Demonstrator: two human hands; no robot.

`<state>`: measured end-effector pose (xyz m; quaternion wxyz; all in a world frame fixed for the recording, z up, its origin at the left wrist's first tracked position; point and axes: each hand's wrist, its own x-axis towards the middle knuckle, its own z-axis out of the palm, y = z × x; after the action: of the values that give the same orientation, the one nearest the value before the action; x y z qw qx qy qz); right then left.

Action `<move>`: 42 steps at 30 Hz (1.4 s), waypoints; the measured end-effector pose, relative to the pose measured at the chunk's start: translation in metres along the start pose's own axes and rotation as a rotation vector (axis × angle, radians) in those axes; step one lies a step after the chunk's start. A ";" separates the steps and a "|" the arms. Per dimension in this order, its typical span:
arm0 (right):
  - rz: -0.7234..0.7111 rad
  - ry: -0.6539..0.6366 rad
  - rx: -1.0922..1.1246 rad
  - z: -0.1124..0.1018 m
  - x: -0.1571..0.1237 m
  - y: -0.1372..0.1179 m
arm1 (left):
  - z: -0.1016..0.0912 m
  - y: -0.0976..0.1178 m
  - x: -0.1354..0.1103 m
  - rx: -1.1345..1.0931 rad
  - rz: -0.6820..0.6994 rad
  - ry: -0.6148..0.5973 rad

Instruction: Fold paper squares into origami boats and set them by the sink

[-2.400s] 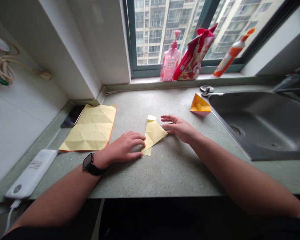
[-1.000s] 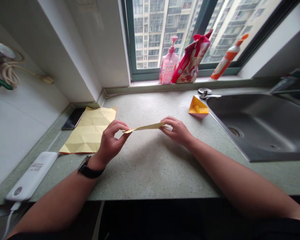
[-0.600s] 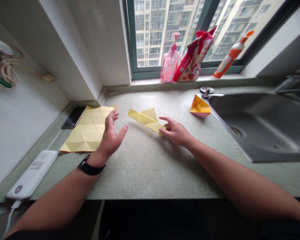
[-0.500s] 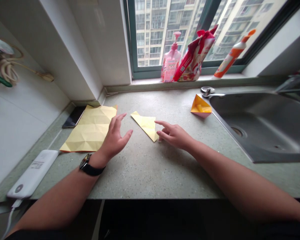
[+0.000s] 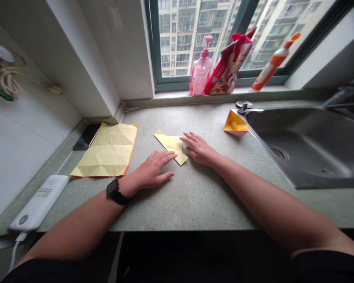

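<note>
A small folded piece of pale yellow paper point(image 5: 173, 143) lies flat on the speckled counter between my hands. My left hand point(image 5: 155, 167), with a black watch on its wrist, has its fingers stretched out and the fingertips over the paper's lower left edge. On the other side, my right hand point(image 5: 199, 147) spreads its fingers at the paper's right edge, the fingertips on or just beside it. Neither hand grips anything. Left of them, creased yellow sheets point(image 5: 109, 151) with orange undersides lie spread out. An orange folded paper piece point(image 5: 236, 125) stands near the sink.
A steel sink point(image 5: 306, 147) fills the right side, with a drain plug point(image 5: 243, 104) by its corner. A dark phone point(image 5: 86, 137) and a white power bank point(image 5: 39, 202) with a cable lie left. A pump bottle point(image 5: 200, 74), red bag point(image 5: 230, 67) and orange bottle point(image 5: 271, 67) line the windowsill.
My left hand has moved right and down from above the yellow sheets to the folded paper. My right hand has flattened from a loose pinch. A flap now shows at the paper's lower right.
</note>
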<state>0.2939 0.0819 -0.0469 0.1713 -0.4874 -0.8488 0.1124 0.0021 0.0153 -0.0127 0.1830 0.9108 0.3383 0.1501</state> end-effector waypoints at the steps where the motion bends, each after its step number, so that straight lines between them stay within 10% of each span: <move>1: 0.012 -0.040 -0.015 0.001 0.002 0.000 | 0.002 0.001 0.002 0.034 -0.007 -0.032; 42: -0.347 0.003 0.075 -0.016 -0.023 -0.032 | 0.003 0.015 0.008 0.212 -0.076 0.127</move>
<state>0.2858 0.0465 -0.0254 0.2077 -0.3270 -0.9151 0.1121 0.0173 0.0091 -0.0071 0.0692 0.9002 0.3975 0.1639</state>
